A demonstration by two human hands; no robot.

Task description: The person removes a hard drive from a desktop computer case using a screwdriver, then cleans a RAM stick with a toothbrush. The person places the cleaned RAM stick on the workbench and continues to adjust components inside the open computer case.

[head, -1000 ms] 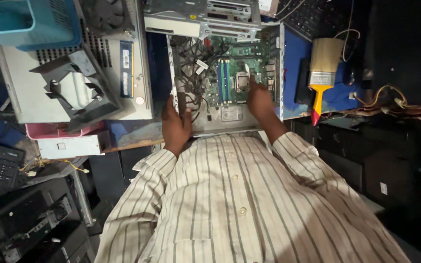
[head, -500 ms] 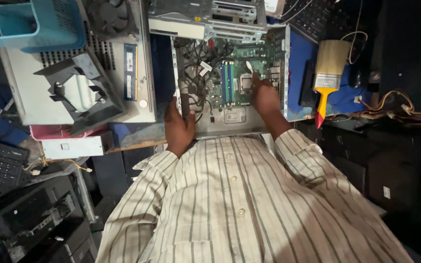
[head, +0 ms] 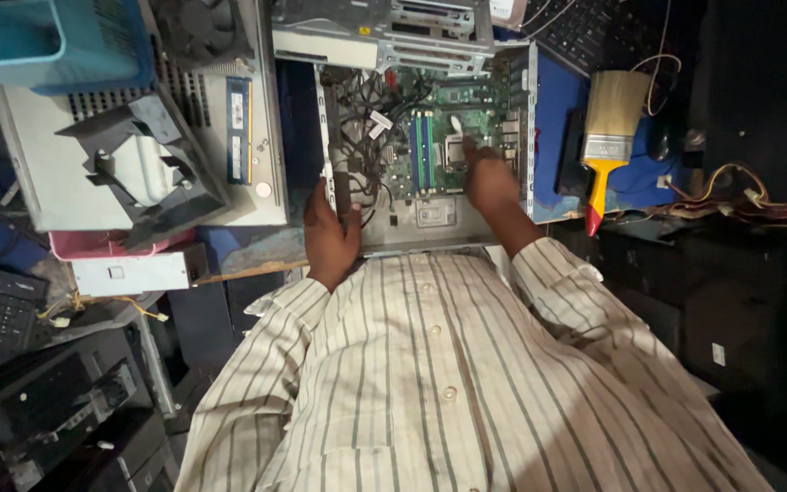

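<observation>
The left hand (head: 330, 232) grips the open computer case (head: 430, 219) at its left edge; the right hand (head: 487, 178) rests inside on the green motherboard (head: 430, 137); a paintbrush (head: 608, 137) lies right of the case.

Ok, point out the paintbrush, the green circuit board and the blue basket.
paintbrush (head: 614, 118), head view, on its pale bristles.
green circuit board (head: 466, 114), head view, on its upper right area.
blue basket (head: 47, 41), head view, on its front wall.

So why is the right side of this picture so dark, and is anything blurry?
Head view: light falls mainly on the open computer case and the striped shirt, while the right edge and lower left sink into shadow. The left hand and right hand look fairly sharp; the paintbrush is clear. The wide lens bends the edges.
</observation>
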